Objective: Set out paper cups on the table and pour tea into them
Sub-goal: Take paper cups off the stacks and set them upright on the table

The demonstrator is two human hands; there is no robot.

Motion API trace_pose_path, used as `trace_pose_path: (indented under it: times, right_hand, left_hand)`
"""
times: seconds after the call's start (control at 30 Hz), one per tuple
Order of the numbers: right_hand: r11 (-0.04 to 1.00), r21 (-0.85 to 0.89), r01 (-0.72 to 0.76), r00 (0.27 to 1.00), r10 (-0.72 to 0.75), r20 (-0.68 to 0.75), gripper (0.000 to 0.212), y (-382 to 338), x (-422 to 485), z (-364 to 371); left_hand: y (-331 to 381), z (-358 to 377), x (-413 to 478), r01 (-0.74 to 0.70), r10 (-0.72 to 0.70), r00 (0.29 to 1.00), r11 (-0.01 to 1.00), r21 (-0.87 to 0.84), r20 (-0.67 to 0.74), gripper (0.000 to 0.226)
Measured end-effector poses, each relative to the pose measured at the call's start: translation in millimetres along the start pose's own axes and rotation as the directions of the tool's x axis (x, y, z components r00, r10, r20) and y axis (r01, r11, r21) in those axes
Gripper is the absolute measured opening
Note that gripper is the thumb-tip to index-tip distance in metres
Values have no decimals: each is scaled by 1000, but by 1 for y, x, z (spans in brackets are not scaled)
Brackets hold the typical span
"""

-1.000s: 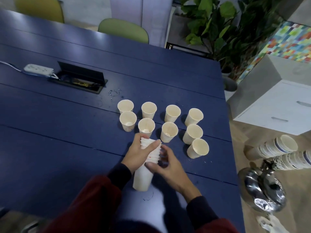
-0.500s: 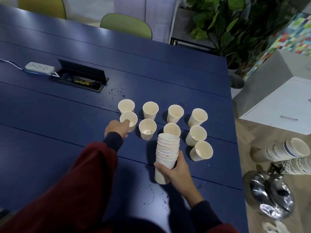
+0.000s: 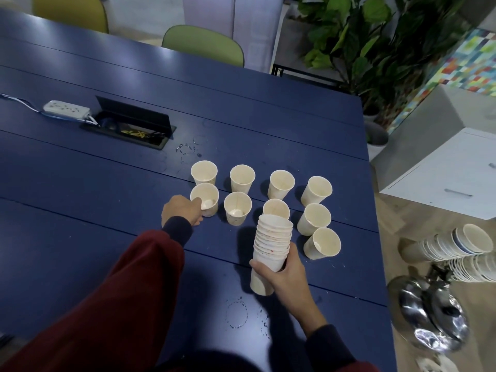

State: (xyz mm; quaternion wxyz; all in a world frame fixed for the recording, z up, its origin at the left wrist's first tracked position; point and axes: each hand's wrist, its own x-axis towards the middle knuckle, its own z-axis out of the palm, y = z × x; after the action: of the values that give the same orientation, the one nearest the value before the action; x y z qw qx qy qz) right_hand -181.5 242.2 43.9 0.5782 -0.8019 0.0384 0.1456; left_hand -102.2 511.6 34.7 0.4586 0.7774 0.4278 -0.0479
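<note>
Since 1 s back: left hand has quit the cup stack and gone fwd-left to the front-left cup. Right hand now holds the stack alone, and the stack has shifted right. Over the last half-sec there is next to no change.

Left hand: knuckles up, fingers curled vs. the cup's near-left wall, thumb low by its base, so it is pinching the cup. Cup is upright on the blue counter, just in front of the back row's left end.

Right hand: fingers + thumb wrapped round the lower part of the stack. Stack is roughly upright, near centre of the counter. Can't tell if its base touches the surface. Its top rim hides part of the 3rd cup in the 2nd row.

Loose cups: 9 in all, mouths up. 4 in back row, 4 in 2nd row incl. the held one, 1 more at near right, beside the stack.

Also on the counter, far left: power strip next to an open cable box.

Floor, right of the counter: steel kettle, w/ spare cup stacks lying on their sides just beyond it.
</note>
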Motion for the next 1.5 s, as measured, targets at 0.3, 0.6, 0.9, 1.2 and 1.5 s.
trace_pose_path:
  times: [0.3,0.6,0.9,1.2,1.5]
  right_hand:
    - [999,-8,34,999,-34,10,62,-5,-10,9]
    - [997,-17,72,961,-65,270,35,-25,-24,16]
    - [956,-140,257,966,-254,40,20,-27,-23,-7]
    - [946,-151,288,946,-257,196,25,-26,-32,-6]
    - [925,-240,294,898,-353,-262,22,-21,-19,-18]
  left_hand:
    - [-12,-22,-46,-62,95,978,982,179,-186,66]
    - [-26,20,-137,-287,433,772,891,-353,466,59]
    - [-42,11,-127,-388,409,698,906,-169,588,77]
    - [-59,7,-131,-335,389,668,918,-210,634,50]
    - [-71,11,-123,-341,323,741,936,-85,589,78]
